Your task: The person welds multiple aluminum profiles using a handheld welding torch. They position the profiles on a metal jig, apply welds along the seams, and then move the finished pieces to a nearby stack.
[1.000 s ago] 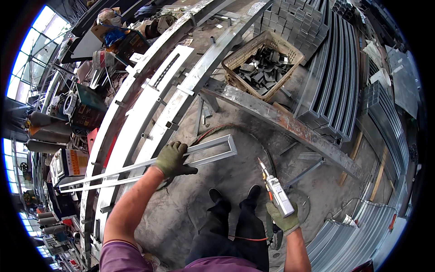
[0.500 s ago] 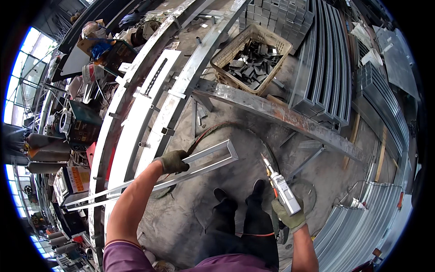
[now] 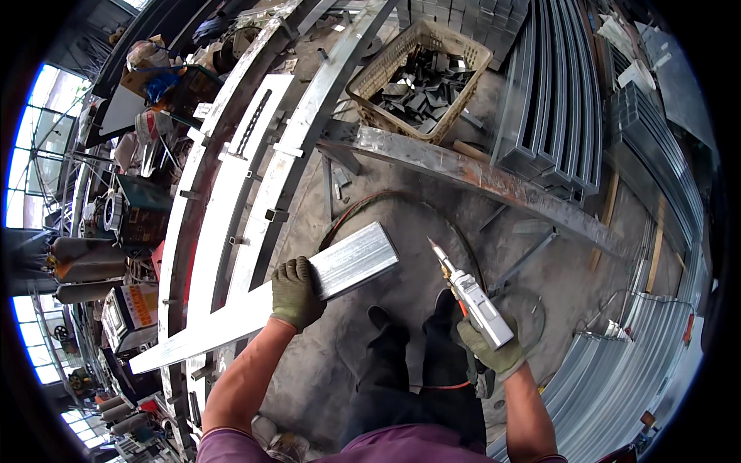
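Observation:
My left hand, in a green work glove, is closed around a long silvery metal frame. One broad flat face of the frame is turned up, and its far end reaches left over the pale bench beams. In my right hand, also gloved, is a white hand-held welding gun with a pointed coppery nozzle. The nozzle points up and to the left, just apart from the frame's near end. A hose and an orange cable run from the gun; my fingers hide part of its grip.
Steel bench beams run along the left, joined to a rusty crossbeam. Beyond stands a beige plastic basket of metal offcuts. Stacked metal profiles lie at right. A hose loops over the floor.
My left hand has turned the frame, so a broad flat face shows instead of its open middle. The welding gun has shifted slightly, staying in my right hand.

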{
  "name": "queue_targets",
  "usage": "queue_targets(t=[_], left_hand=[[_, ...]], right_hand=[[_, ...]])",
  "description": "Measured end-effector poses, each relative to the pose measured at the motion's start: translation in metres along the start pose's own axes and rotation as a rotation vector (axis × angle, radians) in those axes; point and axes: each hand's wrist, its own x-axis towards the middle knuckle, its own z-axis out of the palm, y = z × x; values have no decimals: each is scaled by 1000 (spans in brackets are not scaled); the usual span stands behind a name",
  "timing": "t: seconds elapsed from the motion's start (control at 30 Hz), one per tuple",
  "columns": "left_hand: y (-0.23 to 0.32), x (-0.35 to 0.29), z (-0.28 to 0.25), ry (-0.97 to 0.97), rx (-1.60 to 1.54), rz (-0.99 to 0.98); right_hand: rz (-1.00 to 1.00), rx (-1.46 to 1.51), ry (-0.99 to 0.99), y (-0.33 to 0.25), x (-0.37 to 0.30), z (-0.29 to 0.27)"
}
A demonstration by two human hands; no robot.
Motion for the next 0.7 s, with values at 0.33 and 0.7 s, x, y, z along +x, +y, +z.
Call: queue_targets(t=[0.33, 0.7], left_hand=[[-6, -1, 12, 138, -27, 26], [-15, 1, 16, 119, -9, 62]], right_hand=[[60, 161, -184, 4, 35, -10], [73, 221, -229, -24, 77, 8]])
